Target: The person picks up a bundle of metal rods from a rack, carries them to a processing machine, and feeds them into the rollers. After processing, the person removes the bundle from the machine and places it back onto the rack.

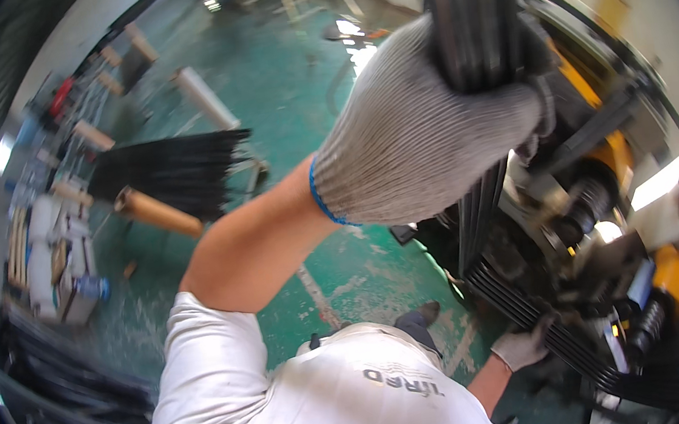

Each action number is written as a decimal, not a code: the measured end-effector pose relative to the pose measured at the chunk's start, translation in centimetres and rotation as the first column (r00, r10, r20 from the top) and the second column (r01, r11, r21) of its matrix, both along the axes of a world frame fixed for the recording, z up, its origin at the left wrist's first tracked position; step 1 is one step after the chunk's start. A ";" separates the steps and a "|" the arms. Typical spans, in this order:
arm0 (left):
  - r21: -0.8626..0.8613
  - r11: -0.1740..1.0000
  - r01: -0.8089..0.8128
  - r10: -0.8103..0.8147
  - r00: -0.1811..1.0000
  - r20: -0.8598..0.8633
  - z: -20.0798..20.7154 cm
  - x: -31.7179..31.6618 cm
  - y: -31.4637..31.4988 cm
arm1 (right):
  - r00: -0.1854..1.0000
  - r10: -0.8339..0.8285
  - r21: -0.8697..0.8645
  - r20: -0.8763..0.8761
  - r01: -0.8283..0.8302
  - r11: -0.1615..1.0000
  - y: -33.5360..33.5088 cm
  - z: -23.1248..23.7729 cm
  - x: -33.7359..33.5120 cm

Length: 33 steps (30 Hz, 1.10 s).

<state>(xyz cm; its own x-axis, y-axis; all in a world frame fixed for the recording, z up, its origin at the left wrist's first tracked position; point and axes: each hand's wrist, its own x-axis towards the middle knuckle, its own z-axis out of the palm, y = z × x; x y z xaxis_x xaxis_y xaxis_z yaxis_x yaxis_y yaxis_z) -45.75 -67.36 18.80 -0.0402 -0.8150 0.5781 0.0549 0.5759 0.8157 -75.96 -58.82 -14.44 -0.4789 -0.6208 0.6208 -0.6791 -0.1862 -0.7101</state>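
Note:
A bundle of long, black, ribbed strips (472, 10) runs from the top of the view down toward the lower right. My left hand (423, 128), in a grey knitted glove with a blue cuff edge, is raised close to the camera with its fingers wrapped round the bundle. Farther down, my right hand (522, 348), also gloved, grips the same strips from the side; its fingertips are partly hidden. Between the two hands the strips bend and pass behind my left glove. What the strips are made of I cannot tell.
Machinery with yellow parts (673, 284) stands close on the right. To the left, a brown tube (159, 212) lies by a spread of black strips (163, 171). More dark strips (82, 409) are piled at lower left. A pale roll (205, 99) lies farther off on the green floor (276, 57).

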 end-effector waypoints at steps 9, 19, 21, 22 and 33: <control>0.025 0.830 -0.557 0.529 0.772 -0.353 -4.9 19.3 24.3 | 0.375 0.500 -0.281 0.781 -0.503 0.817 -3.7 6.9 19.3; -0.126 -0.084 -0.988 0.862 -0.008 -0.507 -4.7 18.8 49.4 | -0.277 0.728 -0.448 0.627 -0.893 0.046 -0.3 17.5 49.8; -0.082 -0.218 -0.972 0.818 -0.136 -0.559 -3.2 15.9 52.7 | -0.471 0.684 -0.473 0.557 -0.857 -0.205 3.5 21.1 55.5; -0.082 -0.294 -0.952 0.776 -0.188 -0.602 -3.0 15.3 54.1 | -0.437 0.725 -0.427 0.532 -0.878 -0.216 5.6 23.3 57.9; -0.052 -0.849 -0.527 0.258 -0.327 -0.909 -7.1 8.9 70.8 | -0.739 0.615 -0.145 -0.276 -0.600 -0.787 43.1 48.6 70.6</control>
